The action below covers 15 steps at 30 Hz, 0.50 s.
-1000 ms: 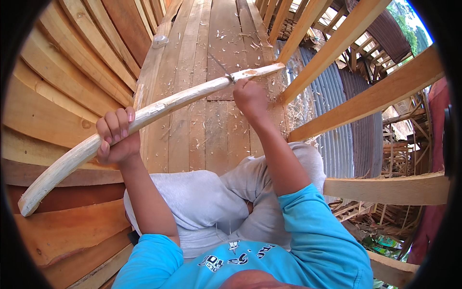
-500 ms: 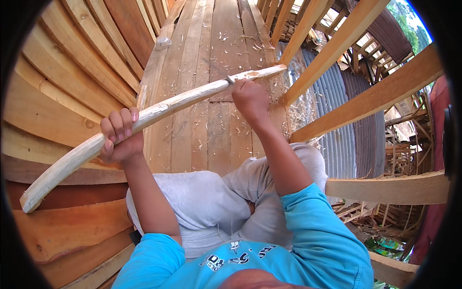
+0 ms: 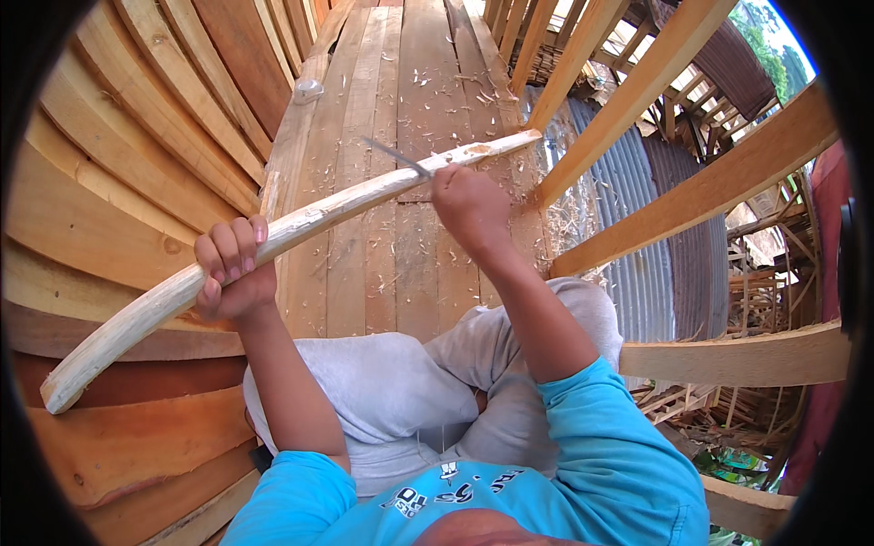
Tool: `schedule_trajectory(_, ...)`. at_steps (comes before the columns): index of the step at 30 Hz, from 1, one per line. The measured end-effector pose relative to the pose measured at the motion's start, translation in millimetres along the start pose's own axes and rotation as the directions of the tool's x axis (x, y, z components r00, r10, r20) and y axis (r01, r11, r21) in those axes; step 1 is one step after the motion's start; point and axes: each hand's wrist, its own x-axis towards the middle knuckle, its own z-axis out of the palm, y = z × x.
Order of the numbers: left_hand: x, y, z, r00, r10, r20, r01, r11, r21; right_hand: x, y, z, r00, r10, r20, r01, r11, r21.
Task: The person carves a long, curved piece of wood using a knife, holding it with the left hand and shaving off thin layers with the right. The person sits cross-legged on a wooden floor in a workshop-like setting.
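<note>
A long pale peeled wooden pole (image 3: 341, 202) slants across in front of me, its near end at the left and its far end by the railing posts. My left hand (image 3: 234, 261) is wrapped round the pole left of its middle. In my right hand (image 3: 471, 207) is a knife (image 3: 397, 156), its thin grey blade pointing up and left across the pole. The fist hides the knife's handle. Bare patches and a darker rough spot show on the pole just beyond the blade.
Wood shavings are scattered over the plank floor (image 3: 414, 241). A board wall (image 3: 137, 173) closes the left side. Wooden railing posts (image 3: 628, 109) stand at the right, with corrugated metal sheets (image 3: 628, 227) below them. A small clear object (image 3: 309, 91) lies at the wall's foot.
My right hand has drawn slightly back, and the knife blade has turned so more of it shows above the pole. The pole has shifted slightly downward in the picture; my left hand still grips it.
</note>
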Motion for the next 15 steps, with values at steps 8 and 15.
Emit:
schedule_trajectory(8,5,-5,10,1.0,-0.021,-0.014,0.021,1.0,-0.007,59,120,11,0.989,0.141,-0.04,-0.141,0.99,0.003)
schedule_trajectory(15,-2,3,-2,1.0,-0.009,0.005,0.009,1.0,-0.012,4,-3,6,0.982,0.06,0.18,-0.07,0.997,0.045)
